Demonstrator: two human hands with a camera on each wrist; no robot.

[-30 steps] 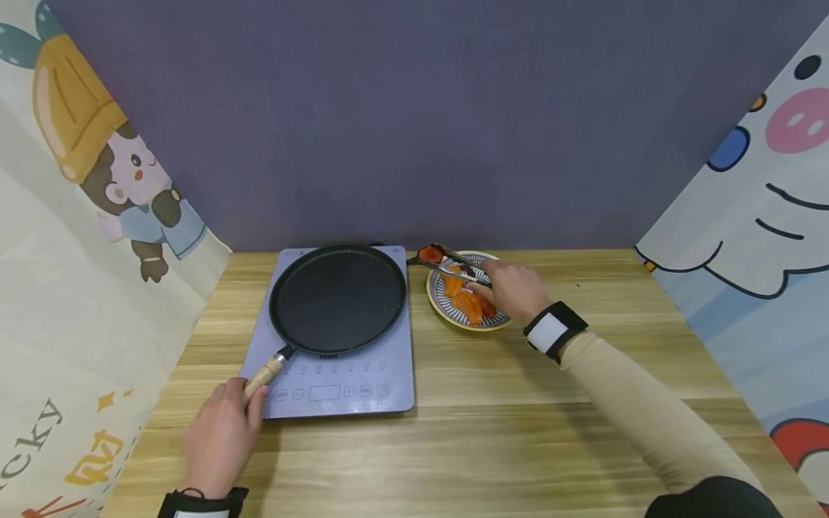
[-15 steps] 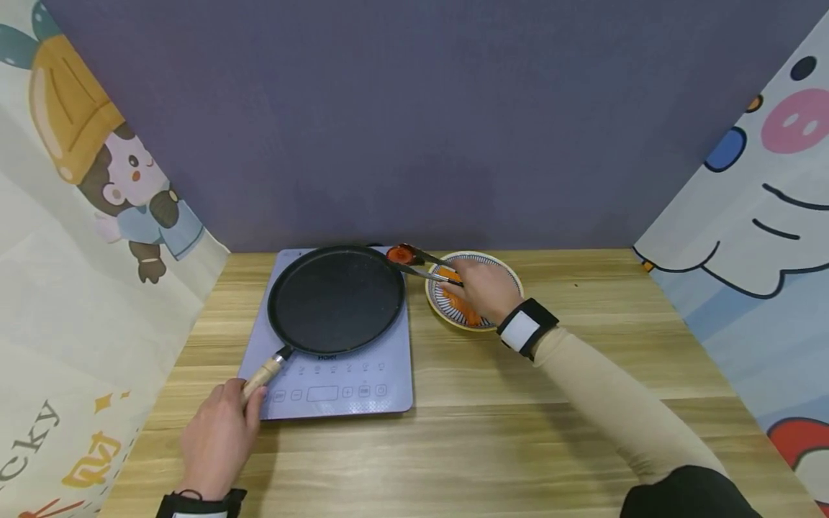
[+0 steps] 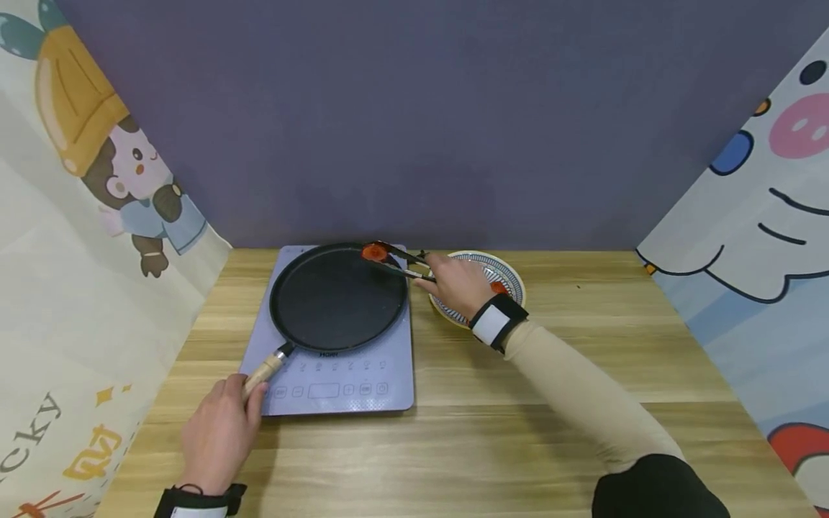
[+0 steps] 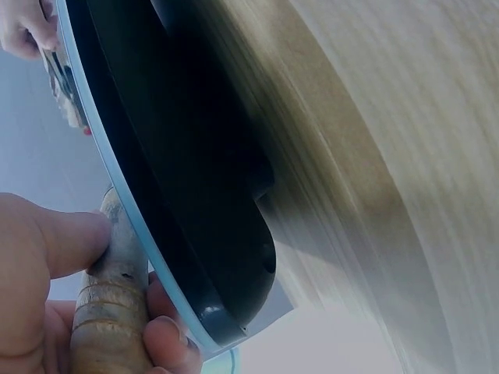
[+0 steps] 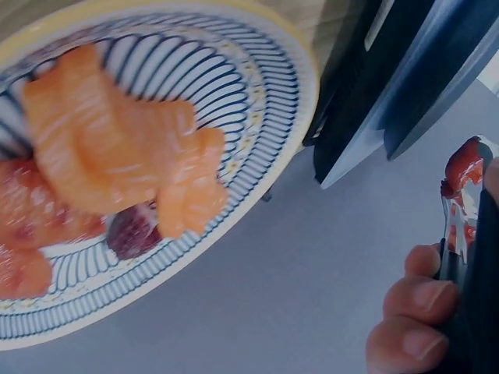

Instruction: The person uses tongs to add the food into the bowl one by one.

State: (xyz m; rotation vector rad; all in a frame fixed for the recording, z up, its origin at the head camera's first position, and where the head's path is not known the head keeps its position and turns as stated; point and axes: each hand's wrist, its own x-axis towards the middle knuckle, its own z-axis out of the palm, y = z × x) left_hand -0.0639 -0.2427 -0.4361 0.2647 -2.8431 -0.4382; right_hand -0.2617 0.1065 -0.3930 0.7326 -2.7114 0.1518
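Observation:
My left hand (image 3: pixel 220 432) grips the wooden handle (image 3: pixel 264 375) of a flat black frying pan (image 3: pixel 337 298), which sits on the induction cooker (image 3: pixel 382 399). In the left wrist view the thumb and fingers wrap that handle (image 4: pixel 113 312). My right hand (image 3: pixel 461 284) holds metal tongs (image 3: pixel 404 273) with dark grips. A reddish piece of food (image 3: pixel 374 252) is pinched in their tips, over the pan's far right edge. Below the right hand, a patterned plate (image 3: pixel 514 277) holds orange slices that look like salmon (image 5: pixel 101 148), reddish pieces (image 5: pixel 39 206) and a dark purple piece (image 5: pixel 134 231).
The wooden table (image 3: pixel 492 432) extends in front of and to the right of the cooker. A grey-purple wall panel (image 3: pixel 414 129) stands at the back edge. Cartoon-printed sheets flank the left (image 3: pixel 78 302) and right (image 3: pixel 764 237).
My right hand has moved left from over the plate, carrying the tongs and the reddish piece from the plate's far left edge to above the pan. The left hand stays on the handle.

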